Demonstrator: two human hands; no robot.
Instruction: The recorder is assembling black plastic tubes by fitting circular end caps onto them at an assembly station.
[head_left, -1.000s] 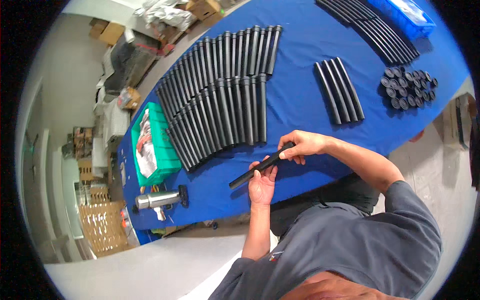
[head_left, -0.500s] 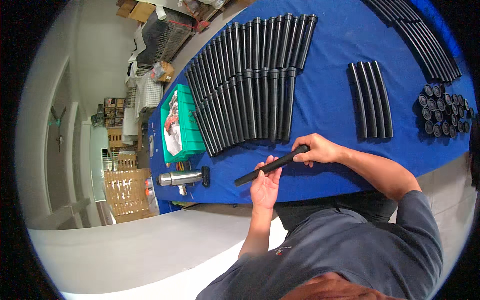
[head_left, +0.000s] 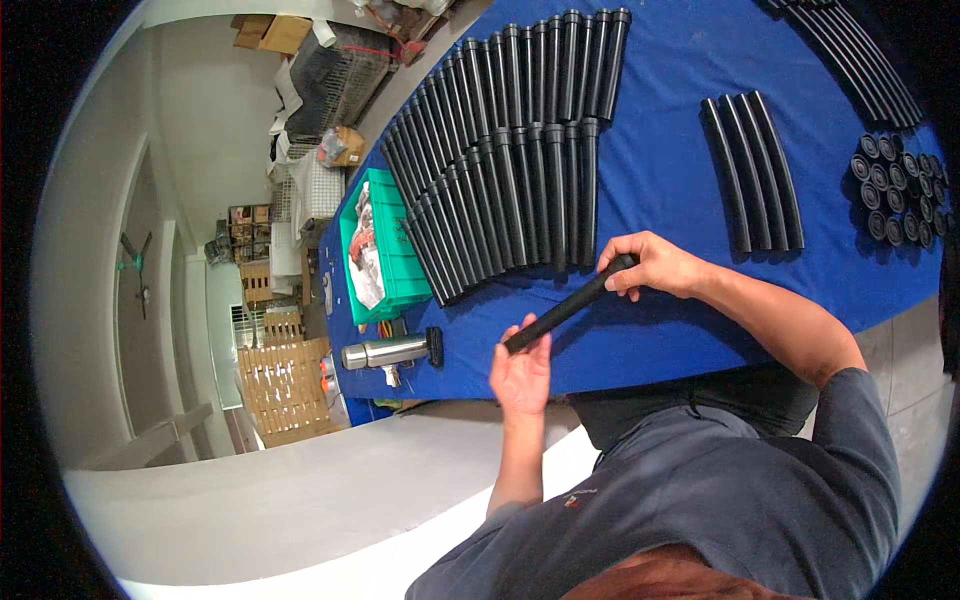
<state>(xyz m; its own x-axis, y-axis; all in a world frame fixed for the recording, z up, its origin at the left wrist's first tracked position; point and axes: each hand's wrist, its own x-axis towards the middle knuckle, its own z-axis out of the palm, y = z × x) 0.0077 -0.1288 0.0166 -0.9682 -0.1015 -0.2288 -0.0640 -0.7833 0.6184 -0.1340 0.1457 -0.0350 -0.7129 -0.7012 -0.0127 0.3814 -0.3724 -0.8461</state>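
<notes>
My right hand [head_left: 650,268] is closed round the upper end of a black tube [head_left: 565,308], slanting down to the left over the table's front edge. My left hand [head_left: 522,375] lies palm up at the tube's lower end. Its fingers are spread behind the tube, which seems to rest against them. Two rows of black tubes with collared ends [head_left: 520,195] lie beyond my hands. Several plain black tubes [head_left: 755,175] are set side by side to the right. At the far right stands a cluster of round black caps [head_left: 895,188].
A blue cloth [head_left: 660,150] covers the table. On the left sit a green crate [head_left: 405,265] with white and reddish items in it and a steel flask [head_left: 385,352]. More thin black tubes [head_left: 860,60] lie at the back right. Cartons [head_left: 275,42] and wire racks stand beyond the table's left side.
The view has shifted a little. The tube's lower end has drawn back toward my left palm, and my left thumb no longer lies over it. My right hand keeps its hold.
</notes>
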